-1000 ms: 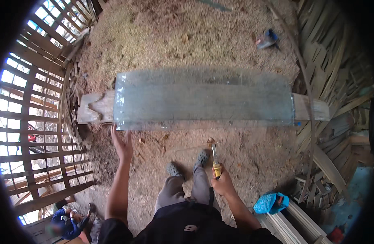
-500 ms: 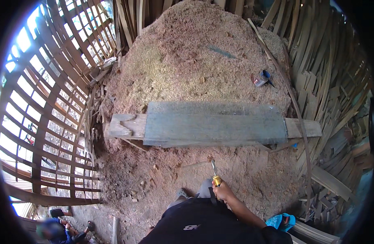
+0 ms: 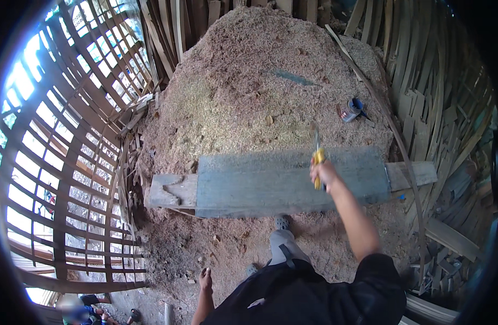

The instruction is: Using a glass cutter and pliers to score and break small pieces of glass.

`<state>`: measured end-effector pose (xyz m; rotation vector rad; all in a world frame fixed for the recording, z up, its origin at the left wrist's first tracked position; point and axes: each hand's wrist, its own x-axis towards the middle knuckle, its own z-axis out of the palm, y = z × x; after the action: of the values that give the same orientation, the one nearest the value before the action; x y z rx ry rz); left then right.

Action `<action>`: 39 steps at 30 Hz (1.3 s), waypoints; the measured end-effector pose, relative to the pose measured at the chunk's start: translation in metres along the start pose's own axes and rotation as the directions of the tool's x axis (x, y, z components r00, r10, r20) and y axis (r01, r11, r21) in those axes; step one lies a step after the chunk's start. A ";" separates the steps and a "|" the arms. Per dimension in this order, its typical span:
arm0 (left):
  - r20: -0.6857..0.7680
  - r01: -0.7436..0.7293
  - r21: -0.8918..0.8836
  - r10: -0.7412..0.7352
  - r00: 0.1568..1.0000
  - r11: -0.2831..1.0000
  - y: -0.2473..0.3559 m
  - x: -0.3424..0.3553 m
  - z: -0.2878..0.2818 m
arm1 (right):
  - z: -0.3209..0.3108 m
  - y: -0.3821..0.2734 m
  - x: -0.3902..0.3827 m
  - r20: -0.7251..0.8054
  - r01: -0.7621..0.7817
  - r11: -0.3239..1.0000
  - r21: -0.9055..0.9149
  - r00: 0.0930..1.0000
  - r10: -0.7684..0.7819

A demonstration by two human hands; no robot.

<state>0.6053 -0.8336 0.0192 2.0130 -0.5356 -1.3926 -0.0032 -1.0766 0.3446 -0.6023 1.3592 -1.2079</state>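
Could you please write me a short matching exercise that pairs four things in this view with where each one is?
1. Transparent sheet
2. Yellow-handled tool
3. Small container
4. Left hand

A. On the shavings heap
B. Low in the view, away from the sheet
C. Lying along the wooden plank
D. In the right hand

Pairs: 1-C, 2-D, 3-A, 4-B

Bright daylight point(image 3: 21, 78) floods through the slatted wooden wall point(image 3: 58, 233) on the left! Over on the right, long thin planks point(image 3: 422, 92) lean crowded together, while a broad mound of shavings point(image 3: 222, 81) rises centre, brown dirt floor point(image 3: 170, 244) spreading out nearer.
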 end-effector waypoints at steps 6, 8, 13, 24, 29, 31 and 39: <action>-0.171 0.197 -0.077 -0.208 0.963 0.977 0.018 -0.059 0.019 | -0.046 -0.110 0.221 -0.079 0.175 0.979 -0.106 0.980 -0.184; -0.221 0.247 -0.038 -0.249 0.943 0.968 0.018 -0.096 0.038 | -0.058 -0.130 0.292 -0.110 0.184 0.970 -0.160 0.973 -0.203; -0.141 0.265 0.173 -0.243 0.960 0.948 0.023 -0.159 0.122 | -0.074 -0.154 0.448 -0.143 0.056 0.979 -0.194 0.986 -0.084; -0.085 0.128 0.269 -0.109 0.990 0.955 0.041 -0.178 0.175 | -0.075 -0.135 0.609 -0.223 -0.020 0.985 -0.173 0.975 -0.019; -0.049 0.058 0.239 -0.048 0.998 0.969 0.038 -0.184 0.174 | -0.085 -0.123 0.628 -0.107 -0.023 0.999 -0.029 0.994 0.020; -0.038 0.056 0.212 -0.049 0.998 0.976 0.036 -0.186 0.176 | -0.087 -0.117 0.630 -0.080 -0.037 0.999 -0.003 0.996 0.036; -0.033 0.111 0.378 -0.106 0.994 0.919 0.048 -0.172 0.200 | -0.085 -0.123 0.608 -0.058 -0.136 0.986 0.101 0.988 0.142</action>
<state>0.3581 -0.8108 0.1195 2.3883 -0.7460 -1.4254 -0.2439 -1.6340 0.1934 -0.3955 1.3656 -1.1811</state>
